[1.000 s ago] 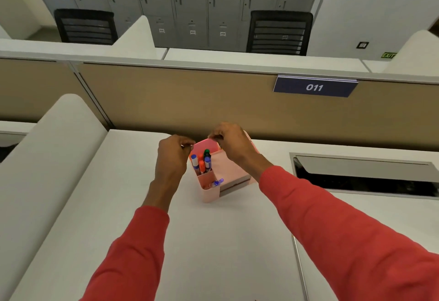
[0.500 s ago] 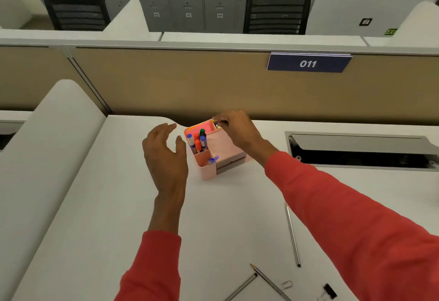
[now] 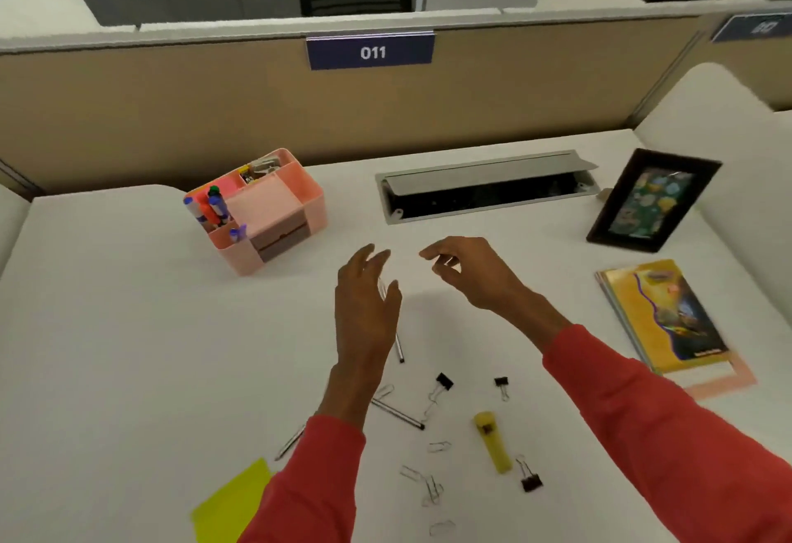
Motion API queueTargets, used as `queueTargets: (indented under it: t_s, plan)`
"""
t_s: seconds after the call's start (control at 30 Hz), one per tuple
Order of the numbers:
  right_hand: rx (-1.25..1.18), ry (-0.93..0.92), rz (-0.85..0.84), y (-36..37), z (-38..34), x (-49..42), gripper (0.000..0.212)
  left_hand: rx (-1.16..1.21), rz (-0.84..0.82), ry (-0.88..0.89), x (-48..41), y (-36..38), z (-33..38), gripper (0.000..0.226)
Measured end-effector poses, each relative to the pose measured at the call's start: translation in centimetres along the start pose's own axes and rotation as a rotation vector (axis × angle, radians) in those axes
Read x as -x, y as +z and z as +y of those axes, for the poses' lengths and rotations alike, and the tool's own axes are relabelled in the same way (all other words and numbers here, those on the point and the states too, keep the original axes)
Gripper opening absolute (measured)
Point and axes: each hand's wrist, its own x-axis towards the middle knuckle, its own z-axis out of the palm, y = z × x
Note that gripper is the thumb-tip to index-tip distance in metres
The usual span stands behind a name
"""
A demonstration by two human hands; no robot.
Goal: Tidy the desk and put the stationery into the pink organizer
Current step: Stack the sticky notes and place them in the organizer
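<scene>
Loosely, two empty hands, left [image 3: 367,306] and right [image 3: 473,272], hover over three binder clips [image 3: 444,380].

Two arms show, each in a long sleeve of plain coral-red cloth, with no print, stripe or button to be seen. The cloth looks smooth and matte, with soft folds running along the forearms. The left sleeve [image 3: 317,474] ends in a straight, close cuff at the wrist, on the side nearer the pink organizer [image 3: 261,208]. The right sleeve [image 3: 668,431], on the side away from the organizer, looks broader toward the picture's edge and ends in a similar plain cuff. Beyond the cuffs, the left hand [image 3: 366,306] and the right hand [image 3: 471,270] are bare: no glove, ring, watch or band shows on either one.
</scene>
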Motion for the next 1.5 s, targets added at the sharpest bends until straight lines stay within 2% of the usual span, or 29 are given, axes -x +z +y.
queueTargets:
  t_s: [0.27, 0.4, 0.53, 0.67, 0.9, 1.07, 1.2, 1.33, 1.5]
  plan:
    - [0.041, 0.212, 0.06, -2.1, 10.5, 13.4, 0.03, 0.008, -0.285, 0.077, 8.5, 9.2, 3.4, 0.052]
    - [0.013, 0.306, 0.133, -2.2, 14.1, 18.1, 0.029, -0.001, -0.365, 0.09, 11.1, 11.9, 5.1, 0.053]
    - [-0.007, 0.346, 0.182, -1.6, 14.7, 21.4, 0.032, -0.034, -0.403, 0.082, 13.5, 13.1, 6.4, 0.054]
    - [-0.026, 0.224, 0.189, 0.8, 10.8, 22.9, 0.036, -0.092, -0.352, 0.094, 16.2, 11.5, 5.8, 0.053]
    - [-0.184, -0.073, -0.073, 10.1, -2.9, 20.3, 0.038, -0.212, -0.035, -0.107, 21.1, 0.7, -2.2, 0.053]
    - [-0.118, -0.251, -0.25, 17.3, -10.6, 17.8, 0.042, -0.313, 0.105, -0.297, 23.1, -7.0, -8.3, 0.055]
    - [-0.051, -0.258, -0.348, 21.1, -14.0, 16.6, 0.051, -0.376, 0.075, -0.398, 23.8, -10.9, -12.4, 0.059]
    - [0.019, -0.26, -0.434, 23.3, -15.1, 16.1, 0.055, -0.457, -0.07, -0.408, 23.3, -12.6, -15.6, 0.074]
    - [0.062, -0.255, -0.423, 24.5, -15.3, 15.7, 0.048, -0.516, -0.096, -0.398, 22.2, -13.5, -16.3, 0.075]
